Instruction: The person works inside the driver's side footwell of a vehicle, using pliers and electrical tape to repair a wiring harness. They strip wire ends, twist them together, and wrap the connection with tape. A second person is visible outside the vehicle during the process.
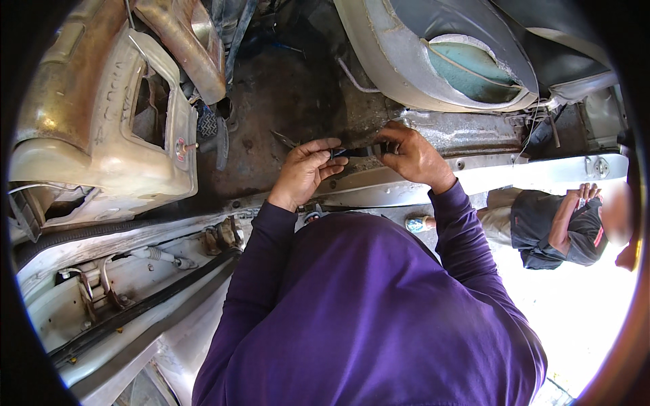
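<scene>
Both my hands are raised over the vehicle's floor, in purple sleeves. My left hand (308, 169) has its fingers closed round a dark slim object (338, 153). My right hand (413, 152) pinches the right part of the same object, or a strip joined to it; I cannot tell which. A pointed metal piece (284, 139) shows just left of my left fingers, partly hidden by them. Below my hands runs the pale metal door sill (365, 191), and behind them is the stained bare floor pan (257, 95).
A worn dashboard housing (95, 115) with loose trim stands at the left, pedals (208, 123) beside it. A seat frame (386, 54) lies at upper right. The hinged door edge (135, 284) is at lower left. Another person (542, 227) stands outside at the right, hands raised.
</scene>
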### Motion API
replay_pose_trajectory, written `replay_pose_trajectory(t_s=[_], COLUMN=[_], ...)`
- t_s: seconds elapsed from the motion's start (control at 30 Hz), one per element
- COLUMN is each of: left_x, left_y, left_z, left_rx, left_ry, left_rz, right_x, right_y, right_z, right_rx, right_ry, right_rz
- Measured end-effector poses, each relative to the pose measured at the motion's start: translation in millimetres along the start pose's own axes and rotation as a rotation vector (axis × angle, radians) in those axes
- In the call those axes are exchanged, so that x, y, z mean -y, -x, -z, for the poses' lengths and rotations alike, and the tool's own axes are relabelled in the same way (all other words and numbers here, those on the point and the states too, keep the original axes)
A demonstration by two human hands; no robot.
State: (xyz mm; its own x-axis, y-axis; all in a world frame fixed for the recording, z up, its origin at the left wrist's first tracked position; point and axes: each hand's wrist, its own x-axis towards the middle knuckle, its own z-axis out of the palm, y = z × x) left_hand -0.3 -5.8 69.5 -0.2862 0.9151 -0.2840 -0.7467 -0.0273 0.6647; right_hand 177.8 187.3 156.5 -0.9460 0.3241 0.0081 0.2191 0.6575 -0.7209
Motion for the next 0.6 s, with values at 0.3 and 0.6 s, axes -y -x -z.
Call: replay_pose_trajectory(t_s=[0.3,0.6], left_x=[-0.5,-5.4], left_y=[-4.7,-2.1], left_z=[-6.0,-14.8], left_rx=[-0.134,-0.048], left_ry=[-0.1,-0.098], left_rz=[-0.047,-0.022], right_x=[7.9,2.6], right_y=[1.6,0.2], right_z=[-3.9,-4.9], right_rx=[-0.017,-0.04], right_ry=[-0.075,-0.097], right_rz=[-0.022,0.033])
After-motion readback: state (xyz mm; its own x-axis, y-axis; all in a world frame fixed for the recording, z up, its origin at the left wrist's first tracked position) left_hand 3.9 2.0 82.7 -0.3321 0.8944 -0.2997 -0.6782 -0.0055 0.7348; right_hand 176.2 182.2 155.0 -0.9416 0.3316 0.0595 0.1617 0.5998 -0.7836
